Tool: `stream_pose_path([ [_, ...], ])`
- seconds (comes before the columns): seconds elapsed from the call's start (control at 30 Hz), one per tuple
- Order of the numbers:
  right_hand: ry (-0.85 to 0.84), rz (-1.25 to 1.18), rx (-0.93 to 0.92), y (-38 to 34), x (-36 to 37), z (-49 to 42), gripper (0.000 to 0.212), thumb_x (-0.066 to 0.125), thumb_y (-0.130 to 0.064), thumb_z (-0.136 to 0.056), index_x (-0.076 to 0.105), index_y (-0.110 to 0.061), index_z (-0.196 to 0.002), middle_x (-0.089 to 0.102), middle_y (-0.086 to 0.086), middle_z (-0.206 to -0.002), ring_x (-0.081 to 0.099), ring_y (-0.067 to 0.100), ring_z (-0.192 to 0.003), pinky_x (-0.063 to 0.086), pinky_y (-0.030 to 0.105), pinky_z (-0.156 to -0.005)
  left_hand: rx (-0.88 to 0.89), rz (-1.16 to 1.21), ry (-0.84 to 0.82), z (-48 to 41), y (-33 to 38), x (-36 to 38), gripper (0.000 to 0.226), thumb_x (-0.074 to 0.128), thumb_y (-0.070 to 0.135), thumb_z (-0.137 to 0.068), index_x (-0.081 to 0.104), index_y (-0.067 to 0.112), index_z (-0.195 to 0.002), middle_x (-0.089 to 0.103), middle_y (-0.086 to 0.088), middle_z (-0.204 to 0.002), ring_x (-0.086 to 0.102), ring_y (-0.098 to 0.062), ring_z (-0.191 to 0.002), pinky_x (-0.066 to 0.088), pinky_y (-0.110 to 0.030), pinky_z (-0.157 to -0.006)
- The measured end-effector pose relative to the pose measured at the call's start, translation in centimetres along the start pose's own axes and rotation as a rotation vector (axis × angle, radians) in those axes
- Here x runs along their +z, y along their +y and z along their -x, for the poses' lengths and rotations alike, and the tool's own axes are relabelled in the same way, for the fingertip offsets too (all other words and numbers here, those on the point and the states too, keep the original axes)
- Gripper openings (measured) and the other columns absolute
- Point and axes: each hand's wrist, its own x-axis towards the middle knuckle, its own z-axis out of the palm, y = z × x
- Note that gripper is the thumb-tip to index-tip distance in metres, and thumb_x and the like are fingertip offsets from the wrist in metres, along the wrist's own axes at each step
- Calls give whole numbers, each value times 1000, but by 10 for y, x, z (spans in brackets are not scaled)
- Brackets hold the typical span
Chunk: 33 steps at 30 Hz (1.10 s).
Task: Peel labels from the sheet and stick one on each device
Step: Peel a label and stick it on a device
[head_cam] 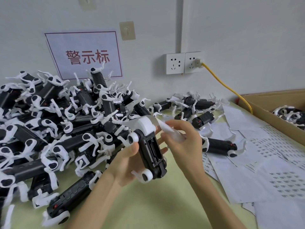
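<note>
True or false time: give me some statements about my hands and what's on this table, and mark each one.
1. The left hand holds a device. True.
2. The right hand holds nothing. False: it pinches a white strip next to the device's top end.
3. A pile of devices lies left of the held one. True.
4. The sheets are in the box. False: they lie on the table; the box holds devices.
5. A yellow cable is plugged into the wall socket. True.
</note>
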Motion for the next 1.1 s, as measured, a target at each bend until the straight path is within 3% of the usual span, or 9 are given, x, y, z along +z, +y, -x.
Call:
stream_pose_path([
  [0.07, 22, 187, -98, 0, 1, 1, 22, 74, -26, -78, 73, -30, -99, 67, -15, -100, 63, 12, -100, 52, 44, -86, -10, -56, 3, 0, -2, 0, 56, 75, 50, -88, 64, 24, -136, 70, -1, -124, 67, -24, -116, 56, -28, -83],
  [0.17, -6, 307, -142, 1, 2, 0, 28, 81, -21, -79, 73, -29, -105, 65, -14, -105, 59, 13, -104, 48, 45, -90, -1, -138, 205, 0, -2, 3, 70, 95, 58, -59, 78, 21, -115, 70, -7, -110, 69, -27, -101, 57, -33, -80],
  [0.27, -71, 210, -124, 1, 0, -1, 29, 82, -26, -81, 75, -24, -109, 65, -11, -109, 61, 5, -107, 49, 27, -92, 44, -158, 217, -2, -1, 6, 70, 93, 60, -60, 77, 24, -118, 71, -6, -110, 69, -25, -96, 56, -30, -75],
  [0.4, 3, 164, -141, 0, 0, 1, 12, 78, -25, -88, 76, -22, -100, 70, -13, -101, 64, 0, -100, 42, 7, -83, 64, -153, 227, -3, 1, 7, 73, 90, 60, -64, 72, 30, -128, 74, -1, -115, 72, -23, -100, 58, -28, -74],
  [0.53, -24, 199, -98, 2, 0, -1, 19, 78, -16, -87, 77, -22, -105, 70, -14, -101, 65, 2, -99, 44, 10, -85, 67, -107, 277, -2, 0, 8, 70, 94, 56, -61, 76, 27, -122, 76, -3, -105, 73, -22, -89, 53, -19, -53],
  [0.73, -69, 231, -110, 5, 2, -1, 21, 75, -11, -88, 77, -23, -106, 68, -15, -101, 63, 2, -98, 43, 10, -83, 96, -139, 273, -3, 0, 8, 70, 89, 56, -68, 70, 30, -131, 74, -4, -115, 72, -21, -95, 53, -25, -66],
  [0.9, -50, 77, -33, -1, 3, 3, 6, 78, -28, -89, 76, -28, -94, 75, -15, -89, 71, 5, -91, 57, 22, -78, 113, -151, 327, -2, 0, 9, 80, 98, 53, -54, 75, 19, -123, 72, -11, -113, 72, -22, -89, 55, -21, -58],
  [1.0, -8, 46, 20, -3, 2, 3, 10, 78, -36, -87, 74, -27, -85, 74, -16, -82, 72, 5, -85, 59, 26, -75, 103, -114, 344, -3, -3, 10, 96, 101, 45, -51, 64, 8, -132, 64, -19, -115, 70, -25, -84, 52, -18, -48],
  [1.1, 10, 92, 33, -3, 2, 2, 15, 80, -38, -86, 73, -27, -80, 74, -18, -80, 71, 1, -84, 57, 21, -74, 109, -149, 360, -4, -6, 11, 99, 102, 46, -49, 62, 5, -129, 65, -18, -108, 69, -25, -84, 54, -21, -55],
])
